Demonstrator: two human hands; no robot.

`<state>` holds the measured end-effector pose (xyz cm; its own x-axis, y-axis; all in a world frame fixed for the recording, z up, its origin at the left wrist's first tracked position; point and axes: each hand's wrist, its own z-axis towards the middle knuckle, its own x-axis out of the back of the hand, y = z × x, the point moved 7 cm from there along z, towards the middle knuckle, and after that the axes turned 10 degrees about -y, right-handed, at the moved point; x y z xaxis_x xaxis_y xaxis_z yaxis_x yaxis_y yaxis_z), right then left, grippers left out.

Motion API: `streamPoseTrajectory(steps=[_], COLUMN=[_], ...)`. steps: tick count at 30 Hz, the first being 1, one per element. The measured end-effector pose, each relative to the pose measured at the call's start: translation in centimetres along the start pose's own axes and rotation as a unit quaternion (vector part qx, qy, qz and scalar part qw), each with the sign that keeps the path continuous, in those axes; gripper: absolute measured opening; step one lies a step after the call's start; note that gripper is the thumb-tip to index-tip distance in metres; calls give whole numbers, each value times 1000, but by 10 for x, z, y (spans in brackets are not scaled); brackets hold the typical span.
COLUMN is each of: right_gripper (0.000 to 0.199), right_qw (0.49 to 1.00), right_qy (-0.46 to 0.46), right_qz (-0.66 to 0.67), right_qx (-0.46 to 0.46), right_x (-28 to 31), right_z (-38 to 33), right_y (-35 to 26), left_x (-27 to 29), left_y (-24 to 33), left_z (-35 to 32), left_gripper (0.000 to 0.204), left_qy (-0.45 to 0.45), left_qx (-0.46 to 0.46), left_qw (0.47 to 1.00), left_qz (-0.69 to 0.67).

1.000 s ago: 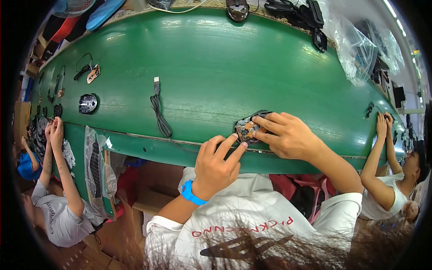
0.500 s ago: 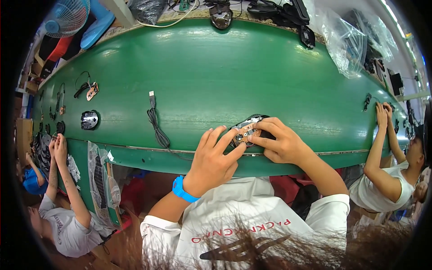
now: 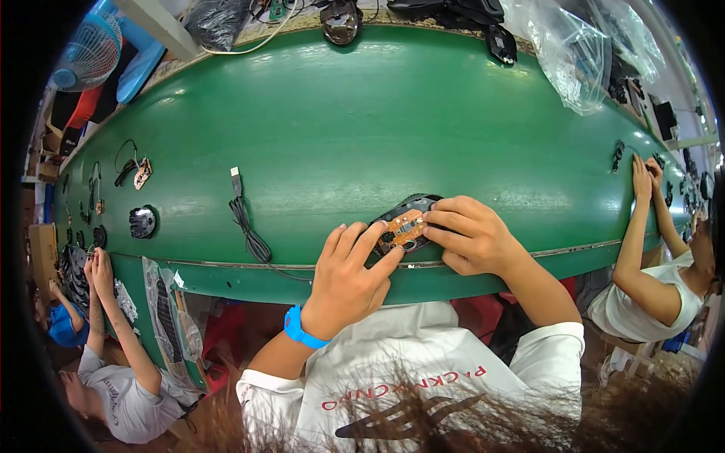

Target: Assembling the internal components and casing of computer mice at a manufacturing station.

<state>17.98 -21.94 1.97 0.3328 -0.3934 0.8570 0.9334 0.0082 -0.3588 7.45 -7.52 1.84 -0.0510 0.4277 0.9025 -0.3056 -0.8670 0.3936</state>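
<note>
Just above the green work surface's near edge, an orange-brown circuit board (image 3: 408,229) lies over a black mouse base (image 3: 414,202). My left hand (image 3: 346,266), with a blue band at the wrist, has its thumb and forefinger closed on the board's left end. The fingers of my right hand (image 3: 476,235) are bent over the board's right end and the rim of the base. Whether the board is fully seated in the base cannot be made out. A black USB cable (image 3: 249,226), bundled, rests left of my hands, with its tail running toward my left hand.
A dark mouse shell (image 3: 142,222) and a circuit board with a cable (image 3: 142,174) sit farther left. Along the far edge are a glossy mouse shell (image 3: 340,23) and clear plastic bags (image 3: 563,60). Co-workers' hands (image 3: 98,268) are at the left and right ends.
The view has shifted slightly. My fingers have moved on the board, and more of its surface now shows between my hands.
</note>
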Motion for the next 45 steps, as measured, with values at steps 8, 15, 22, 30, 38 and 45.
streamPoseTrajectory(steps=[8,15,22,30,38,45], right_gripper=[36,37,42,42,40,38], right_qw=[998,998,997,995,994,993], right_qy=[-3,10,32,65,31,53], right_qz=[-50,-60,-62,-37,-37,-7], right_qx=[-25,-23,-43,-66,-103,-104], right_x=[4,2,7,8,3,5], right_z=[2,6,7,0,5,7], right_y=[-2,-3,-3,7,6,7], left_x=[0,-1,-3,13,11,6], left_y=[4,7,8,-15,-16,-18], left_z=[6,8,11,30,38,39], left_gripper=[44,43,37,33,37,28], left_qy=[4,12,32,23,-13,-5], left_qx=[-6,-4,-9,-17,-45,-42], left_qw=[1000,1000,999,996,999,999], left_qz=[-1,-9,5,88,27,34])
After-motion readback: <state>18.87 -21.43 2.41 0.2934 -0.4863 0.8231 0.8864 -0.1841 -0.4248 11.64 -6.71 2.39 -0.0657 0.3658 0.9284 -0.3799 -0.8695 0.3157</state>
